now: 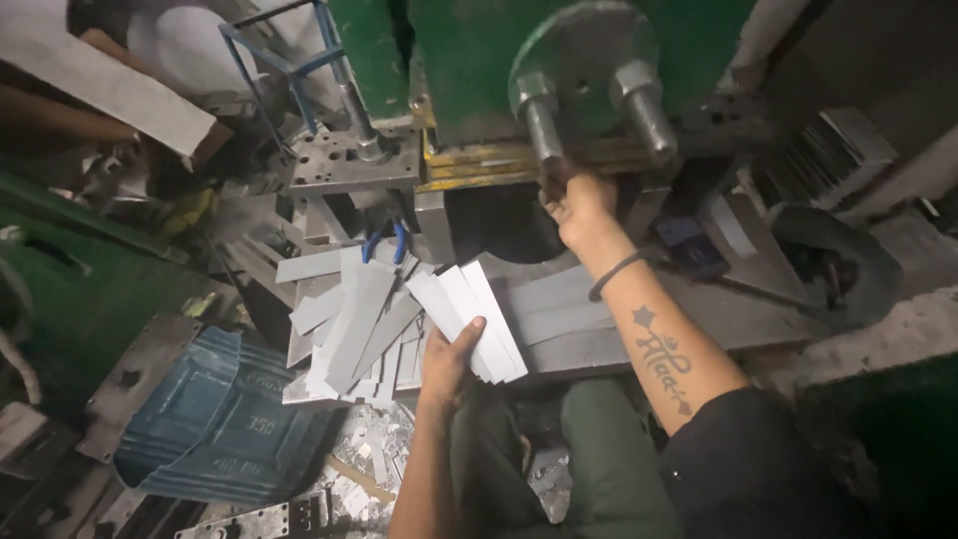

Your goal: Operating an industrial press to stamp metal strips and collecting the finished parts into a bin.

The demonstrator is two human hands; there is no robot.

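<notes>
My left hand (447, 359) grips a fan of flat grey metal strips (469, 317), thumb on top, just in front of the machine's steel bed (559, 314). My right hand (577, 208) reaches forward into the dark opening under the green press (469, 60), below two large bolts (589, 105). The fingertips are hidden in the shadow there, so what they touch is unclear. A dark band sits on that wrist.
A loose pile of more metal strips (349, 319) lies left of my left hand. Blue-handled pliers (384, 245) rest behind it. A bent blue sheet-metal piece (215, 414) lies lower left, scrap offcuts (364, 464) on the floor. My knee (589, 449) is below.
</notes>
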